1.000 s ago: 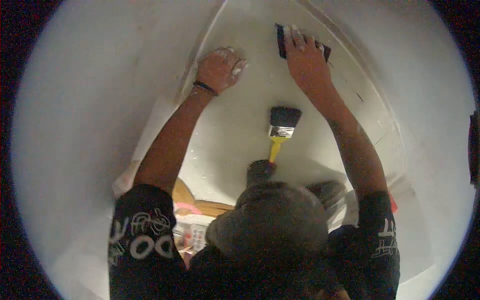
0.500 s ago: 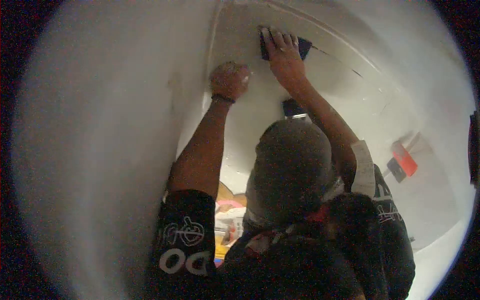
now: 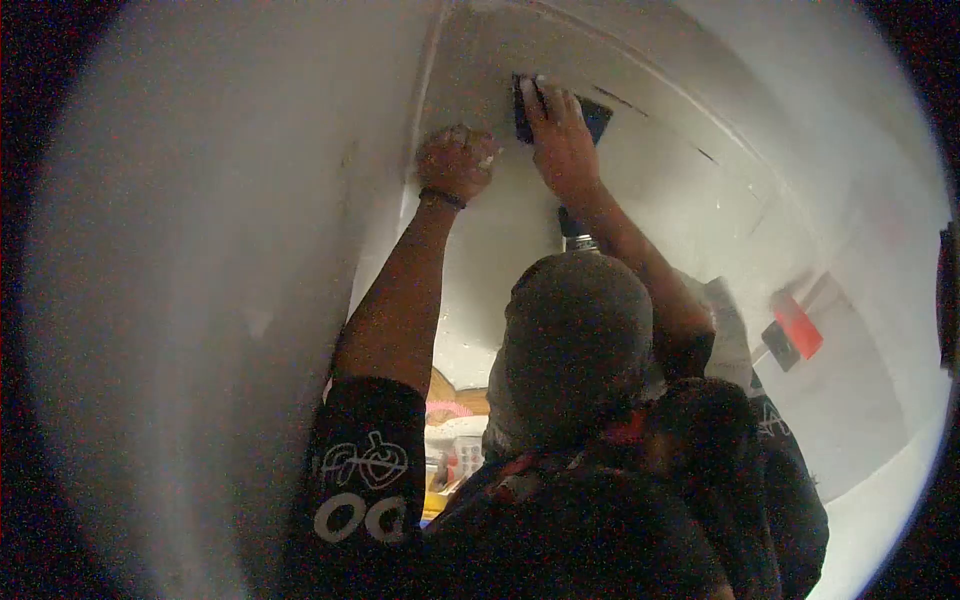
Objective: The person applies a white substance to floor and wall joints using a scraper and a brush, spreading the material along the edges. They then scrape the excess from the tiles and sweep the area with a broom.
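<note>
My right hand (image 3: 566,155) lies over a dark flat rectangular pad (image 3: 597,117), pressing it against a pale smooth surface (image 3: 640,170). Its fingers stretch across the pad's face. To the left, my left hand (image 3: 457,165) is closed in a fist beside the corner seam, with white smears on the skin; whatever it holds, if anything, is hidden. A dark band circles that wrist. Below my right hand is a black object with a silvery band (image 3: 578,238), partly covered by the forearm. Thin dark marks (image 3: 620,100) run across the surface right of the pad.
A pale curved wall (image 3: 220,250) rises close on the left. At right, a red and grey flat tool (image 3: 798,330) lies by a white sheet (image 3: 840,400). A rounded grey fabric shape (image 3: 575,350) fills the middle. Colourful items (image 3: 455,455) show below my left arm.
My right hand and the dark pad have moved down and slightly left, showing more of a dark mark beside them. My left fist stays nearly in place.
</note>
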`<state>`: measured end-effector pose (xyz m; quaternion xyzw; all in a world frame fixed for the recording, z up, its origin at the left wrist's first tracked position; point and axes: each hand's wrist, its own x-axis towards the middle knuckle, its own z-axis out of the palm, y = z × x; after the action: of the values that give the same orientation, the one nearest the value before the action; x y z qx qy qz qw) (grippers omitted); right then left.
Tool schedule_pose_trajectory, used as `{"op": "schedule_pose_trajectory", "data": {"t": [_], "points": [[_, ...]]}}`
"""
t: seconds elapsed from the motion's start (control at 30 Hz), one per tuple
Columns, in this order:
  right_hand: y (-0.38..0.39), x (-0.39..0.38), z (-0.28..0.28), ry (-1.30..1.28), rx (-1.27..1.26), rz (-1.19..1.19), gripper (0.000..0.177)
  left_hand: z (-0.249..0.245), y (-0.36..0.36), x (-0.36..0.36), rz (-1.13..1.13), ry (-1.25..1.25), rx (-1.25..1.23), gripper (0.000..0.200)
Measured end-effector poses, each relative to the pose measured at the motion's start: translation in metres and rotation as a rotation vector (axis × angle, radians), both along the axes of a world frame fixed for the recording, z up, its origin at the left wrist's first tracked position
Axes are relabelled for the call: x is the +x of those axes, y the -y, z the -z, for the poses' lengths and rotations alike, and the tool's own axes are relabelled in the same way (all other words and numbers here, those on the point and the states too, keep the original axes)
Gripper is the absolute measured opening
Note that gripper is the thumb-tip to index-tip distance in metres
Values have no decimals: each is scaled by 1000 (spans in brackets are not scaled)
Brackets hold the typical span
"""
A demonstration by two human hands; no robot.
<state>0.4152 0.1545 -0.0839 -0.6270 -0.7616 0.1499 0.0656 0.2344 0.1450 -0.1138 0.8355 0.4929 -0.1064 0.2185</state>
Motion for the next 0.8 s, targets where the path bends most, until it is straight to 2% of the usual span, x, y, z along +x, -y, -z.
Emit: {"op": "schedule_pose_trajectory", "data": {"t": [0.07, 0.1, 0.2, 0.27, 0.33, 0.37, 0.4, 0.43, 0.47, 0.5, 0.57, 0.6, 0.67, 0.7, 0.77, 0.8], "points": [[-2, 3, 1, -27, -21, 8, 58, 7, 10, 0, -42, 161, 238, 30], [-16, 4, 6, -27, 27, -10, 57, 13, 14, 2, -38, 163, 230, 30], [-21, -1, 11, 12, 78, -18, 55, 15, 13, 8, 64, 22, 106, 27], [-40, -12, -1, 45, 110, -31, 55, -18, -5, 10, -12, -70, 12, 26], [-17, -17, -7, 30, -59, -22, 53, -13, 2, 8, -51, -34, 72, 27], [-22, -19, -4, 23, -69, -27, 53, -11, 6, 7, -76, 7, 125, 28], [-34, -19, 0, 7, 71, -50, 52, -9, 7, 5, -73, 5, 109, 28], [-41, -18, 5, -6, 217, -69, 51, -9, 0, 8, -88, -20, -33, 30], [-48, -18, 4, -2, 217, -65, 51, -5, -3, 11, -104, -45, -165, 32], [-57, -20, 3, 11, 132, -54, 51, -6, -2, 13, -100, -43, -158, 32], [-60, -25, 2, 20, 65, -48, 51, 1, 1, 9, -27, 43, 109, 33], [-39, -27, -3, 53, 25, -47, 51, 6, 2, 7, -35, 41, 112, 33], [-17, -26, -3, 66, 9, -25, 52, 9, 11, 3, 55, 39, 304, 34], [-19, -23, 3, 67, 1, -28, 52, 12, 13, 3, 52, 40, 295, 34], [-34, -18, 7, 38, 140, -25, 53, 0, 3, 7, 21, 0, -8, 37], [-33, -15, 6, 40, 139, -18, 53, 1, 5, 6, 28, 2, -8, 37]]}}
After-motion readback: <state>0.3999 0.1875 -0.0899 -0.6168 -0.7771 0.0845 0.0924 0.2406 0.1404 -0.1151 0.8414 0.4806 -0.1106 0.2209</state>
